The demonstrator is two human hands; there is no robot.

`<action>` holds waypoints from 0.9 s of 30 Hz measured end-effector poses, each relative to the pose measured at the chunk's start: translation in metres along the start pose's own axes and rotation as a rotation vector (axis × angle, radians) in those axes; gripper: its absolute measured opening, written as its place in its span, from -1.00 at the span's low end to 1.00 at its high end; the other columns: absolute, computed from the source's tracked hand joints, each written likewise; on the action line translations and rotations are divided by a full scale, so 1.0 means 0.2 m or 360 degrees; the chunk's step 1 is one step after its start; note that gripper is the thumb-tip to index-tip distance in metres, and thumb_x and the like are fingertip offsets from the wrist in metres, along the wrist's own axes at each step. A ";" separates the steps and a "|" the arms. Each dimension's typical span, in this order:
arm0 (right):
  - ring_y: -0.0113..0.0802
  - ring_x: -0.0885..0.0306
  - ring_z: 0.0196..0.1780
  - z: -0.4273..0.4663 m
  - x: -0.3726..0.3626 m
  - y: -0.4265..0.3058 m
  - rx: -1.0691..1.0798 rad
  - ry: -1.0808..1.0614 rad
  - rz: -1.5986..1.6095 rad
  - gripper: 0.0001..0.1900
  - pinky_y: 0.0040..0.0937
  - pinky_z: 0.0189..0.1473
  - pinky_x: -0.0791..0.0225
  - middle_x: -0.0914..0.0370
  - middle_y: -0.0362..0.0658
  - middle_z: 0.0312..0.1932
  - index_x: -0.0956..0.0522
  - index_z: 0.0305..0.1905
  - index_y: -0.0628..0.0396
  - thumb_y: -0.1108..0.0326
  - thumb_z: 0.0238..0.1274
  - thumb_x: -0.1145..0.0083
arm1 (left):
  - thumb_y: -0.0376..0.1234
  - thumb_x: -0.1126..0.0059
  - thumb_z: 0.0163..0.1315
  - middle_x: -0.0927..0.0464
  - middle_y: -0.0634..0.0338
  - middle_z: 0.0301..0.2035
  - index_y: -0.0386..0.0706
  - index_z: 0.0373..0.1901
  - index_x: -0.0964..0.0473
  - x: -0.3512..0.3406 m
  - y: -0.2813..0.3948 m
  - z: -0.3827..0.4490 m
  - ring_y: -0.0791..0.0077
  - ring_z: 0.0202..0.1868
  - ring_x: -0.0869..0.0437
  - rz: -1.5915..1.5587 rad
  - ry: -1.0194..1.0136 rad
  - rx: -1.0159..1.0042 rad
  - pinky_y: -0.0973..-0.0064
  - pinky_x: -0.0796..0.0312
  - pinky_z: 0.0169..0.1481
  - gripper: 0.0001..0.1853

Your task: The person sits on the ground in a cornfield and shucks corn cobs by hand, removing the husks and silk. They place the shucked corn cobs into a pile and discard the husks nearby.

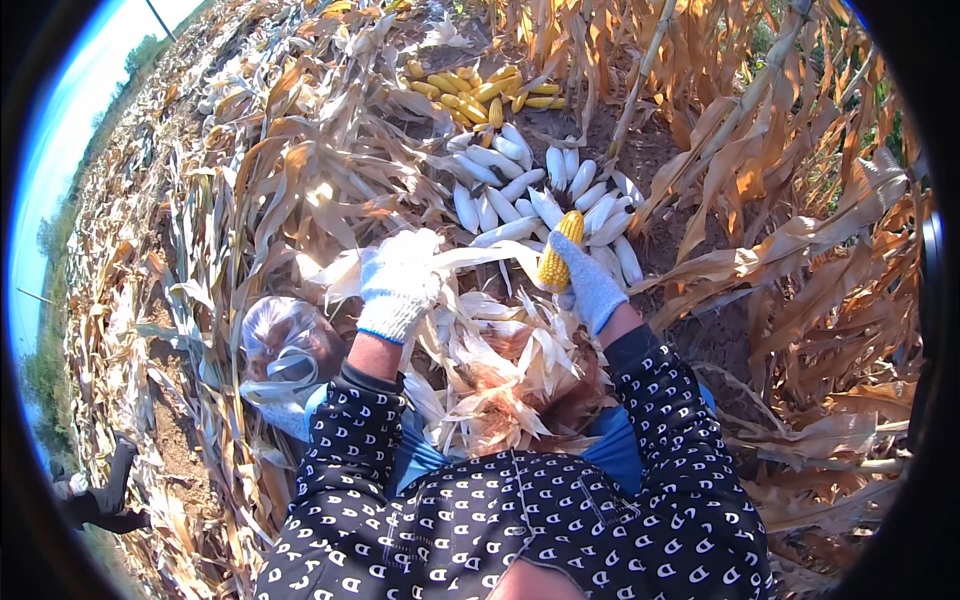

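Observation:
My right hand (585,281), in a pale knitted glove, is closed around a bare yellow corn cob (566,244). A strip of pale corn husk (480,257) stretches from the lower end of the cob to my left hand (399,277), which grips it in a white knitted glove with a blue edge. Below and between the hands, loose husks and reddish silk (502,397) lie heaped over my lap. Just beyond the cob is a pile of ears in white husks (517,184). Farther off lie husked yellow cobs (472,94) on the soil.
Standing dry corn stalks (750,97) crowd the right side. Flattened stalks and leaves (262,165) cover the ground at left. A clear plastic bag (281,337) lies left of my left forearm. A person's dark-clothed limb (112,487) shows at the lower left edge.

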State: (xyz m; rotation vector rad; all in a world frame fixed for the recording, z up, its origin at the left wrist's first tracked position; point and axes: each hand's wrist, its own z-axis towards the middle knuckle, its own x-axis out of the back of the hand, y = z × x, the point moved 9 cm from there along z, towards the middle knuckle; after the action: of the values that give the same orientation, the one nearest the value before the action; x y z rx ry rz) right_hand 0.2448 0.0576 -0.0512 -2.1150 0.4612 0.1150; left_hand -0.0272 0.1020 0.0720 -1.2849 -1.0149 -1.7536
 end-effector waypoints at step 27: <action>-0.71 -0.37 -0.51 -0.22 -0.38 -0.01 0.0361 -0.0363 0.0491 -0.54 -0.70 -0.60 -0.13 -0.65 -0.28 -0.07 -0.52 0.32 0.03 0.15 0.49 -0.41 | -0.21 -0.49 0.30 -0.68 -0.18 0.07 -0.22 0.38 -0.38 -0.21 0.32 -0.09 -0.14 0.08 -0.77 -0.1235 -0.0009 -0.0111 0.08 -0.60 0.15 -0.31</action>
State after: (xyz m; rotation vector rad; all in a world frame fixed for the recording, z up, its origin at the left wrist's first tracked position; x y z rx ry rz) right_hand 0.1719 0.0442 -0.0062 -1.7725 0.6288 0.4548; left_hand 0.0337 0.0630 0.0390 -0.9897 -1.6082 -2.3592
